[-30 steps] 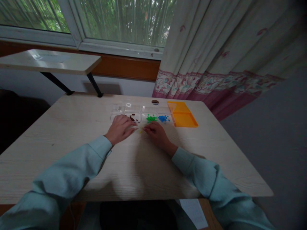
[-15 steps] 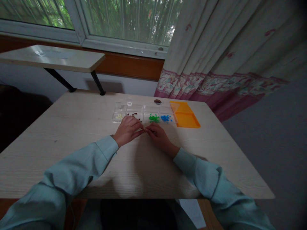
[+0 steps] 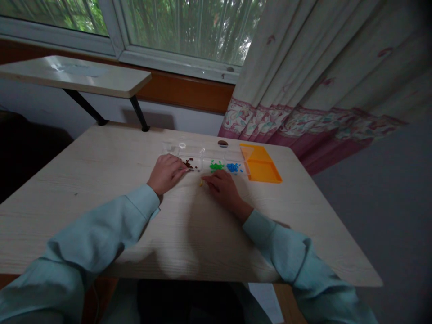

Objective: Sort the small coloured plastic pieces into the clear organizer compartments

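My right hand (image 3: 223, 190) pinches a small yellow piece (image 3: 201, 183) just above the tabletop, in front of the clear compartment tray (image 3: 202, 152). My left hand (image 3: 167, 173) is at the tray's left front, its fingers drawn together beside the small brown pieces (image 3: 187, 164). What those fingertips hold, if anything, is too small to make out. The left hand covers the tray's left front compartment. Small green pieces (image 3: 216, 166) and small blue pieces (image 3: 232, 168) lie in the compartments to the right.
An orange two-part tray (image 3: 265, 171) stands at the right end of the clear tray. Behind is a round dark hole (image 3: 222, 144) in the pale wooden table (image 3: 101, 180). A raised shelf (image 3: 77, 77) on black legs is at the back left; a curtain (image 3: 270, 99) hangs at the back right.
My left hand has parted from the right and moved left to the brown pieces. My right hand stays nearly in place, with the yellow piece now visible at its fingertips.
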`<state>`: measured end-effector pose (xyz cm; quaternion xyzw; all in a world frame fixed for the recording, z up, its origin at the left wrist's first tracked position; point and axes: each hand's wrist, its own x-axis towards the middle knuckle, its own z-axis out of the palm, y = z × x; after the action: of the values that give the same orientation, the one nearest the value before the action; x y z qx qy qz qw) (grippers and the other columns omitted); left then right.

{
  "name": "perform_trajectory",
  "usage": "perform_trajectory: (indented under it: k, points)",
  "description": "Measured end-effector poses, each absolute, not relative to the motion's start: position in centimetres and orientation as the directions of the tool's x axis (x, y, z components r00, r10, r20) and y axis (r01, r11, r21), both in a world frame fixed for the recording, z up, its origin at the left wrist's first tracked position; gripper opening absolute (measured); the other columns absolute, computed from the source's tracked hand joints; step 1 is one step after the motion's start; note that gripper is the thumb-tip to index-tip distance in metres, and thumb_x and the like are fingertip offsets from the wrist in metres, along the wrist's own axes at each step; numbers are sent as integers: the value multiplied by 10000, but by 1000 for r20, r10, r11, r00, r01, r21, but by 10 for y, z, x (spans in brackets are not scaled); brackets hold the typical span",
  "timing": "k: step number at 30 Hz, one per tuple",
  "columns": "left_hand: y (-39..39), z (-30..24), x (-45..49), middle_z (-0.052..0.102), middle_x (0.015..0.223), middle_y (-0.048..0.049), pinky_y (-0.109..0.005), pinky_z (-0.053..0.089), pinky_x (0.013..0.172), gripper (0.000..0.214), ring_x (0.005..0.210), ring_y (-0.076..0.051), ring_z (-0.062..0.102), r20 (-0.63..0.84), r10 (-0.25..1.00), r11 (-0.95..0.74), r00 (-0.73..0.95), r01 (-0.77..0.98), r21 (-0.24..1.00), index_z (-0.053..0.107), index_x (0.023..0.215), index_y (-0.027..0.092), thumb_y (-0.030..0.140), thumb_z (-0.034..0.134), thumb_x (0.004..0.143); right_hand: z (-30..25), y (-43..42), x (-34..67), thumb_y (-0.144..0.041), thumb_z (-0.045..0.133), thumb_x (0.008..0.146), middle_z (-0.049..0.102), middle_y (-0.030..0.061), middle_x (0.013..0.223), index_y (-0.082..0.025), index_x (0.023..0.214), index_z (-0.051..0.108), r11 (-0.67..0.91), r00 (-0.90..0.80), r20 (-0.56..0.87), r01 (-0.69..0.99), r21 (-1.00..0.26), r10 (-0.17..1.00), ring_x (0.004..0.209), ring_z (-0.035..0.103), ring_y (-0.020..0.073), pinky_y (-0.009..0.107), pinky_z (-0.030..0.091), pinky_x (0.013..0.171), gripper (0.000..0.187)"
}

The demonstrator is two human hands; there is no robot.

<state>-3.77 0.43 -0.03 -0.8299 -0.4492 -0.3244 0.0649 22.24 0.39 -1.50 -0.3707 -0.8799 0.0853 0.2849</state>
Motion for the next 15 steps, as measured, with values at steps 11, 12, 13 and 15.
perform_trajectory:
  k: [11,12,13,15]
  points:
    - [25,-13,-92,630,975,-88,-442,404,905,246,982,-263,538,601,787,-362,139,893,266,671,936,188,371,508,921,-15,5,220,-197,590,915,619,77,974,-233,1033,746,675,-566,376,668,-314,734,982,539,226,359,397,909,200]
    - [25,-13,-93,630,975,-89,-442,404,904,245,980,-263,536,598,789,-360,141,894,265,671,931,186,370,509,918,-16,5,220,-218,590,920,624,77,975,-225,1021,744,665,-553,378,673,-323,743,981,543,225,358,395,907,184]
    - [25,-14,-92,630,976,-91,-442,403,902,244,977,-264,534,594,792,-358,143,896,262,672,928,185,368,511,916,-16,5,220,-236,589,926,628,76,975,-221,1009,740,656,-542,379,679,-328,750,979,546,224,357,392,904,173]
    - [24,-14,-92,629,977,-93,-440,401,896,243,972,-265,528,585,798,-351,145,901,255,673,926,184,367,515,912,-16,6,220,-258,585,933,635,76,980,-217,989,734,637,-523,373,694,-335,766,978,549,224,358,383,898,164]
